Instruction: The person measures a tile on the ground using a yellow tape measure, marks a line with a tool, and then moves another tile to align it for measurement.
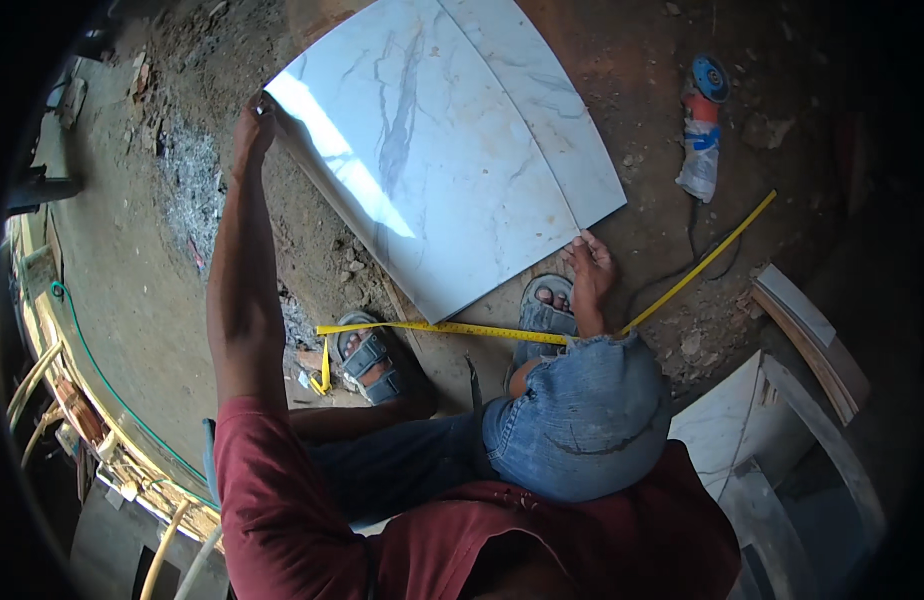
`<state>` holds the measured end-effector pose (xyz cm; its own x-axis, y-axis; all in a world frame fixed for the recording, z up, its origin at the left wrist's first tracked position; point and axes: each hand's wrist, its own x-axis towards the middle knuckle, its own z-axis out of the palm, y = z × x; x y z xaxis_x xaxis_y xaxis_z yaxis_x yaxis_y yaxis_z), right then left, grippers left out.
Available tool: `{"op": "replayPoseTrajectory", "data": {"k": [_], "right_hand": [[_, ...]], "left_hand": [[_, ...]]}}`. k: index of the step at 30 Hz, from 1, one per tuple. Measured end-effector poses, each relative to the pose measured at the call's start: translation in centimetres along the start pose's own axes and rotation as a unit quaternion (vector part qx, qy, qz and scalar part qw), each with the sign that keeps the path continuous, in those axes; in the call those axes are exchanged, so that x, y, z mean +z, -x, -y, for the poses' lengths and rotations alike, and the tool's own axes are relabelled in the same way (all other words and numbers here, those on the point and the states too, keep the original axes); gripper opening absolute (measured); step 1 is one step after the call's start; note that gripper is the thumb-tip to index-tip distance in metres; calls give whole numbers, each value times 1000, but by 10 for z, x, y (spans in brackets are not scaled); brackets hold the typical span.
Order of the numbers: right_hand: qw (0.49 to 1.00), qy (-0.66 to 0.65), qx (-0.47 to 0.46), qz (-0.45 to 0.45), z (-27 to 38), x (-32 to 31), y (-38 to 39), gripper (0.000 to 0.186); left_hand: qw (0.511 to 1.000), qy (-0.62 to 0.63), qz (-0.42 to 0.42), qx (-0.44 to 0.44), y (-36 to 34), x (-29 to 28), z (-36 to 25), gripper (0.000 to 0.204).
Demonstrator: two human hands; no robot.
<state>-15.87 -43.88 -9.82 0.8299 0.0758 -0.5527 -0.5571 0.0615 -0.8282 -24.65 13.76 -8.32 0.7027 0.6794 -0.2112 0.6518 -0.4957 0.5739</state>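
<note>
A large white marble-patterned tile (pixel 382 130) lies in front of me, tilted, with glare along its left side. A straight dark line crosses it to the near edge; I cannot tell whether this is a cut or a second tile's edge. My left hand (pixel 254 128) is closed on the tile's left corner, arm stretched out. At the near right edge, where the line ends, my right hand (pixel 590 268) pinches the tile between its fingers. A yellow measuring tape (pixel 462 328) runs over the ground by my sandalled feet, partly hidden by my knee.
An angle grinder (pixel 702 130) with a blue disc and wrapped body lies at the right, its cord trailing nearer. Tile offcuts (pixel 807 340) and more marble-patterned pieces (pixel 722 410) are at the lower right. Rubble borders the left; a green hose (pixel 102 375) runs beside wooden poles.
</note>
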Motion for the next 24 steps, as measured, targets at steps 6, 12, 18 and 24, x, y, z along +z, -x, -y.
{"op": "replayPoseTrajectory", "data": {"k": [6, 12, 18, 24], "right_hand": [[993, -95, 24, -63, 4, 5, 6, 32], [988, -127, 24, -79, 4, 3, 8, 28], [986, -146, 26, -83, -3, 2, 6, 25], [982, -161, 44, -89, 0, 1, 4, 22]], "left_hand": [[999, 25, 27, 14, -10, 12, 4, 40], [997, 75, 0, -21, -21, 18, 20, 32], [994, 60, -19, -89, -12, 17, -8, 32], [992, 68, -22, -105, -5, 13, -19, 29]]}}
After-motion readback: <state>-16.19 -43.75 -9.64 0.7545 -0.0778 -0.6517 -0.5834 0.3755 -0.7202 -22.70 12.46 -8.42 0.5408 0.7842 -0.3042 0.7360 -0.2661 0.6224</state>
